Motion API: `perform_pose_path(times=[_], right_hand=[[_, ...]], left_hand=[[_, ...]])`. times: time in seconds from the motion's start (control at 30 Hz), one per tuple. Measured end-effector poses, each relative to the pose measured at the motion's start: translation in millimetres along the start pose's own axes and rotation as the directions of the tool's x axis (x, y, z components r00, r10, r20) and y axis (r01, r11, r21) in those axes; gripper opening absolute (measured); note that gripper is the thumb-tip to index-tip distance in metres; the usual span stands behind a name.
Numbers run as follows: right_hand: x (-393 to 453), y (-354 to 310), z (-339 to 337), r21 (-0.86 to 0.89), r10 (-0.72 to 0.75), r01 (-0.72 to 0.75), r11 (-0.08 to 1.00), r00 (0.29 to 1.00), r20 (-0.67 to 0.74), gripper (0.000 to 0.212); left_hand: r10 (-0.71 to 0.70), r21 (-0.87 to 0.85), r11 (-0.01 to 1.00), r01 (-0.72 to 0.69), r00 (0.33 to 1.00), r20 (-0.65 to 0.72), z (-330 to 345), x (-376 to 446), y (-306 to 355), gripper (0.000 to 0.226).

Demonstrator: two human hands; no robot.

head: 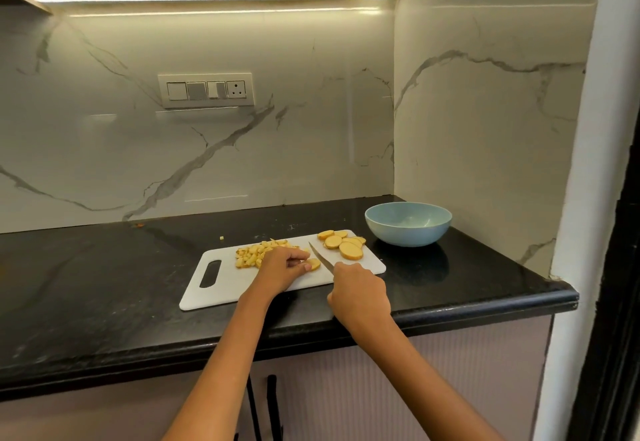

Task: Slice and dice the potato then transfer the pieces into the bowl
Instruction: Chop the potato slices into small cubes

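- A single potato slice (314,263) is held down on the cutting board (228,284) by the left hand (282,267), whose fingers are curled over it; the slice is pinned this way, it seems, so that it cannot slide under the blade.
- A knife (320,257) is gripped by the right hand (358,297), closed round the handle, which is hidden inside the fist. The blade is angled far and to the left, its tip raised just right of the held slice, so a dicing cut appears to be lined up.
- The two hands are kept close together but apart, with the blade between them, so the fingertips stay out of its path.
- A heap of diced pieces (258,254) lies on the board just left of and behind the left hand, apparently pushed aside to keep the cutting spot free.
- A cluster of uncut round slices (343,244) waits at the far right corner of the board, within easy reach of the knife hand.
- A pale blue bowl (408,224) stands on the dark counter (104,284) just right of the board and beyond it; no potato can be seen inside, so the transfer is judged not yet begun.
- One stray bit (222,238) lies on the counter beyond the board's far edge.
- The board's handle slot is turned to the near left, away from the work.
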State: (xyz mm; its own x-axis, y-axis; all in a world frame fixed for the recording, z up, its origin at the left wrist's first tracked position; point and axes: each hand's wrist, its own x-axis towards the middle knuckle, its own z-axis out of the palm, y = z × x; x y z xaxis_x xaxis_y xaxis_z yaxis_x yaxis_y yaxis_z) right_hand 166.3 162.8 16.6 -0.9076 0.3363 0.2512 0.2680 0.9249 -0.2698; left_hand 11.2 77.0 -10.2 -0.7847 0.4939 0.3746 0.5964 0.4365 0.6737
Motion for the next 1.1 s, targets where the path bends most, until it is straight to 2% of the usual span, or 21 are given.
perform_pose_path(times=[0.63,0.77,0.97,1.1], right_hand=[[2,-6,-9,-0.130,-0.082,0.092,0.987,0.993,0.081,0.027],[-14,-3,-5,-0.188,-0.125,0.131,0.973,0.991,0.041,0.025],[-4,2,-6,-0.100,-0.064,0.067,0.993,0.997,0.035,0.026],[-5,7,-4,-0.058,-0.064,0.067,0.996,0.996,0.057,0.028]], left_hand=[[0.021,0.050,0.999,-0.021,1.000,0.001,-6,-4,9,0.021],[0.013,0.046,0.999,-0.013,1.000,-0.009,-5,-5,9,0.022],[-0.002,0.025,1.000,0.003,0.999,-0.037,-5,-11,9,0.039],[-0.009,0.088,0.996,0.018,0.995,-0.095,-7,-14,7,0.034]])
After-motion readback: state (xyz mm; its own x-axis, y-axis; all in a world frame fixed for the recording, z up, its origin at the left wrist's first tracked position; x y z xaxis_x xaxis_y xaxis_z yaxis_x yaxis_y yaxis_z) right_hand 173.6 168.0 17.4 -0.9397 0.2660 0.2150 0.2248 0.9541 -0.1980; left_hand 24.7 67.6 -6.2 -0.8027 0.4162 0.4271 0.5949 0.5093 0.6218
